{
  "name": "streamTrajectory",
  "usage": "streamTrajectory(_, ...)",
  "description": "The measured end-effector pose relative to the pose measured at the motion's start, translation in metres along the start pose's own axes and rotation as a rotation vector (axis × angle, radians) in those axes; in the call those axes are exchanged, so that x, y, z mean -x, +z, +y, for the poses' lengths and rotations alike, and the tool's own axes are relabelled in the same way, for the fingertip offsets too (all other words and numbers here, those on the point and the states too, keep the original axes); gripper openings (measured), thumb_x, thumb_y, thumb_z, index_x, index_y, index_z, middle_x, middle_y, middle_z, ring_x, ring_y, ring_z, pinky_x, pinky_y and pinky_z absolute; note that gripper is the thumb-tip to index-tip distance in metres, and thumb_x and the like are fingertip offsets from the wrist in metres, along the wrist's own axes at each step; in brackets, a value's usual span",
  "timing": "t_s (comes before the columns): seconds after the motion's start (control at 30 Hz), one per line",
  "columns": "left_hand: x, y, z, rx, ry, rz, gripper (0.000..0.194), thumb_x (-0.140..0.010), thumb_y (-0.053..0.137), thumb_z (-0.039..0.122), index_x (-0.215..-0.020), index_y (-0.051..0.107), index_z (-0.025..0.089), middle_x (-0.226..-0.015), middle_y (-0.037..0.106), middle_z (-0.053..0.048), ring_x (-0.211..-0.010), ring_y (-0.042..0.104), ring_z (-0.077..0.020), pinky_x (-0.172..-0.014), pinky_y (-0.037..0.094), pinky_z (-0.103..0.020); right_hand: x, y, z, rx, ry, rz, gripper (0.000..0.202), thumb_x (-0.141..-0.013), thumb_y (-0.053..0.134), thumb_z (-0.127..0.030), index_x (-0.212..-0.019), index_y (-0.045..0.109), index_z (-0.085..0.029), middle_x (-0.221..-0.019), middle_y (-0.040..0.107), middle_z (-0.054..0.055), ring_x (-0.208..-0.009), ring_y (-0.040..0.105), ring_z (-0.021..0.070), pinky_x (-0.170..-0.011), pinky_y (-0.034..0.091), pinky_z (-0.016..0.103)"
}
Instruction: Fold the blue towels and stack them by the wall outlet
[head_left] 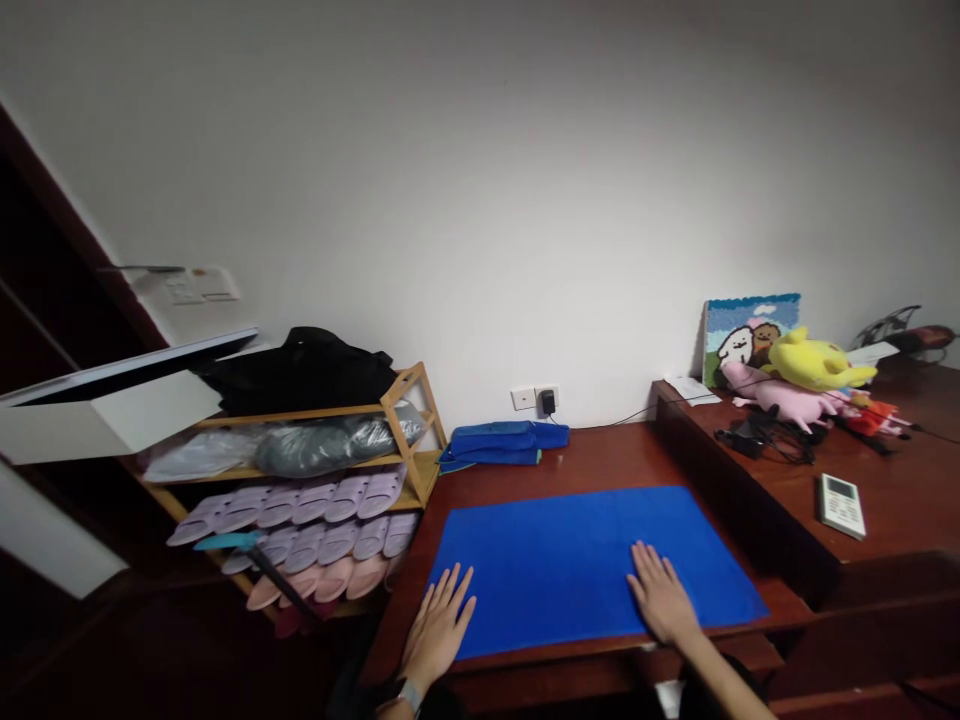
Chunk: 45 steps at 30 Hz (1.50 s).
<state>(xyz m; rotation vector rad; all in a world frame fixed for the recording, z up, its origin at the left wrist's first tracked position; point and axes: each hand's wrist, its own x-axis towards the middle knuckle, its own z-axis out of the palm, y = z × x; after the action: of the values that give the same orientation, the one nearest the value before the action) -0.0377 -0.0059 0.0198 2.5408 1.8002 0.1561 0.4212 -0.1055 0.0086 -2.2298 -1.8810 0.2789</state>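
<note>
A blue cloth (555, 570) is spread out flat on the reddish-brown wooden table (600, 455). My left hand (439, 625) rests at the cloth's front left corner, fingers stretched out and holding nothing. Farther right, my right hand (661, 592) lies palm down on the cloth near its front edge, its fingers extended. Behind the spread cloth, a pile of folded blue cloths (495, 443) sits against the wall at the table's back left.
On the left, a wooden rack (420, 430) holds several slippers (322, 498) and a black bag (307, 370). The raised surface at right carries a yellow plush toy (814, 360), a pink plush toy (784, 397) and a white remote (841, 505). A black plug (547, 401) sits in the wall socket.
</note>
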Motion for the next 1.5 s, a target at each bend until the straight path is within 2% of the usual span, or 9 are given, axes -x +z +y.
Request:
streamTrajectory(0.13,-0.001,0.0,0.0,0.011,-0.008,0.003,0.062,-0.104,0.028,0.058,-0.16,0.029,0.032,-0.169,0.025,0.001,-0.156,0.022,-0.0224,-0.126,0.022,-0.047,0.014,-0.006,0.117,0.14,0.147,0.039,0.078,-0.095,0.016,-0.053,-0.159,0.032,-0.013,-0.168,0.026,0.006,-0.156,0.018,0.0268,-0.126,0.016,0.049)
streamTrajectory(0.23,-0.001,0.002,0.0,0.018,-0.011,0.014,0.061,-0.104,0.028,0.057,-0.16,0.03,0.034,-0.168,0.026,0.001,-0.155,0.023,-0.023,-0.126,0.023,-0.048,0.022,-0.006,0.167,0.158,0.182,0.066,0.078,-0.092,0.016,-0.053,-0.158,0.036,-0.017,-0.167,0.028,0.005,-0.156,0.019,0.0265,-0.125,0.021,0.051)
streamTrajectory(0.47,0.003,0.001,-0.006,0.044,0.008,0.023,0.059,-0.104,0.029,0.058,-0.159,0.031,0.036,-0.167,0.028,0.002,-0.155,0.026,-0.0241,-0.126,0.023,-0.049,0.022,-0.001,0.168,0.145,0.256,0.064,0.081,-0.091,0.015,-0.056,-0.158,0.036,-0.016,-0.167,0.029,0.005,-0.155,0.021,0.0272,-0.125,0.022,0.049)
streamTrajectory(0.63,0.01,-0.004,-0.01,0.053,-0.011,0.01,0.06,-0.104,0.029,0.059,-0.159,0.03,0.036,-0.168,0.027,0.003,-0.155,0.024,-0.0231,-0.126,0.022,-0.048,0.007,-0.01,0.1,0.085,0.128,0.132,0.076,-0.095,0.018,-0.055,-0.156,0.041,-0.017,-0.165,0.034,0.006,-0.155,0.023,0.0273,-0.127,0.018,0.05)
streamTrajectory(0.8,0.01,-0.003,-0.011,0.058,-0.026,0.018,0.06,-0.103,0.029,0.059,-0.159,0.03,0.036,-0.168,0.026,0.004,-0.156,0.022,-0.0228,-0.127,0.021,-0.049,-0.016,-0.029,-0.044,-0.072,-0.125,0.036,0.071,-0.101,0.015,-0.051,-0.159,0.034,-0.014,-0.167,0.027,0.006,-0.156,0.018,0.025,-0.128,0.013,0.046)
streamTrajectory(0.93,0.009,-0.004,-0.01,0.065,-0.019,0.019,0.06,-0.103,0.03,0.057,-0.159,0.03,0.035,-0.168,0.025,0.003,-0.155,0.022,-0.0232,-0.127,0.021,-0.051,-0.035,-0.02,-0.16,-0.199,-0.336,-0.028,0.069,-0.103,0.019,-0.051,-0.159,0.032,-0.014,-0.168,0.025,0.008,-0.157,0.017,0.0247,-0.128,0.013,0.047)
streamTrajectory(1.07,0.011,-0.01,-0.008,0.053,-0.014,0.0,0.061,-0.103,0.029,0.057,-0.16,0.029,0.034,-0.168,0.024,0.003,-0.155,0.022,-0.023,-0.127,0.021,-0.05,-0.046,0.003,-0.206,-0.216,-0.364,-0.1,0.069,-0.102,0.021,-0.049,-0.161,0.027,-0.013,-0.168,0.022,0.01,-0.157,0.015,0.026,-0.128,0.012,0.05)
streamTrajectory(1.2,0.011,-0.012,-0.008,0.032,-0.016,0.004,0.061,-0.103,0.029,0.057,-0.159,0.029,0.034,-0.168,0.025,0.003,-0.155,0.022,-0.0228,-0.127,0.022,-0.049,-0.051,0.01,-0.153,-0.14,-0.252,-0.11,0.071,-0.101,0.02,-0.052,-0.161,0.026,-0.015,-0.168,0.021,0.007,-0.157,0.013,0.0245,-0.128,0.009,0.047)
streamTrajectory(1.5,0.007,0.001,-0.015,0.043,0.007,0.063,0.058,-0.103,0.036,0.052,-0.159,0.029,0.037,-0.166,0.032,0.004,-0.154,0.027,-0.0242,-0.126,0.025,-0.051,-0.041,-0.015,0.142,0.087,0.209,-0.009,0.077,-0.097,0.019,-0.054,-0.162,0.023,-0.013,-0.169,0.022,0.004,-0.156,0.016,0.0267,-0.128,0.015,0.049)
